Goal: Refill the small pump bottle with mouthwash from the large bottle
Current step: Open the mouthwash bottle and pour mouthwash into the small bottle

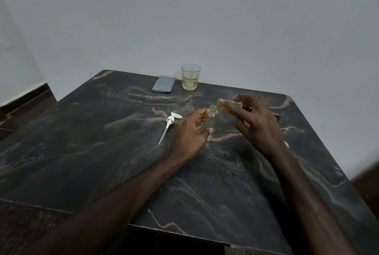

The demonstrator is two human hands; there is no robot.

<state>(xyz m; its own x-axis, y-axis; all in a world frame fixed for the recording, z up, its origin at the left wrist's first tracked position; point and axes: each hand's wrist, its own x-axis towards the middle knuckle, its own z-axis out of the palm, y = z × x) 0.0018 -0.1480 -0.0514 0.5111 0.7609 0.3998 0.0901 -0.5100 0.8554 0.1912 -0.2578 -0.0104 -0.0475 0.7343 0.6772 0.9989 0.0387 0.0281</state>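
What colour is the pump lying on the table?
The pump is white, dip tube included; it shows best in the head view, the only one.

One head-worn wide-angle camera looks forward and down, fairly close over the dark marble table (102,152) toward the grey wall (205,19), its corners seemingly blurred.

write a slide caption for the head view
Left hand holds the small bottle upright while the right hand tips the large bottle at its open neck; white pump lies nearby.
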